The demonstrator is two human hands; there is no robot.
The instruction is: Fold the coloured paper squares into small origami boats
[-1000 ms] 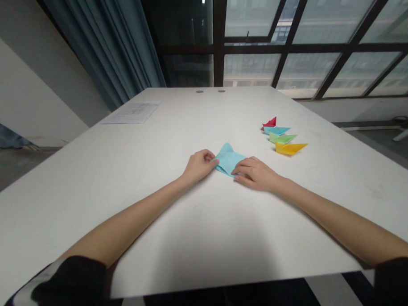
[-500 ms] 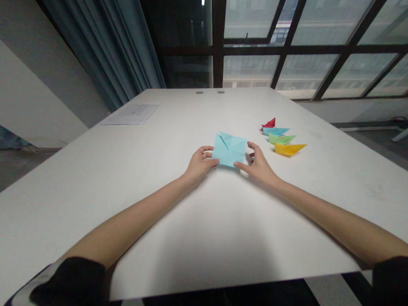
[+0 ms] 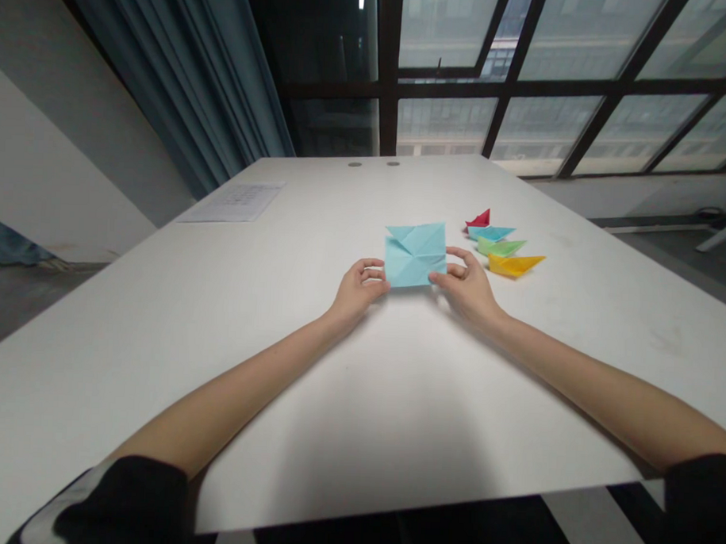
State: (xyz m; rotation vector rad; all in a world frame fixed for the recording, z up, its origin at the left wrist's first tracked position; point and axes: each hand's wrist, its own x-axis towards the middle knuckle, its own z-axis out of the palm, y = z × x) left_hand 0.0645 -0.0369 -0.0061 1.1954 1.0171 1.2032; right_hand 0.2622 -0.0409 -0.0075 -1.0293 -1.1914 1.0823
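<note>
Lifted well inside the edges of a white table (image 3: 334, 414), near and left of four paper boats (image 3: 499, 248): pinching a folded light-blue paper (image 3: 416, 256) with the right hand (image 3: 466, 285), touching its lower left corner with the left hand (image 3: 359, 289), impossible to tell whether clamped. Shifted slightly rightward and farther out since half a second ago. Beyond the grip, to a printed sheet (image 3: 234, 202) at left, a blue curtain (image 3: 185, 59) and dark-framed windows (image 3: 506, 88).

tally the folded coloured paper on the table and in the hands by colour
Red: 1 (red boat)
Blue: 2 (blue square, blue boat)
Green: 1 (green boat)
Yellow: 1 (yellow boat)
Total: 5
</note>
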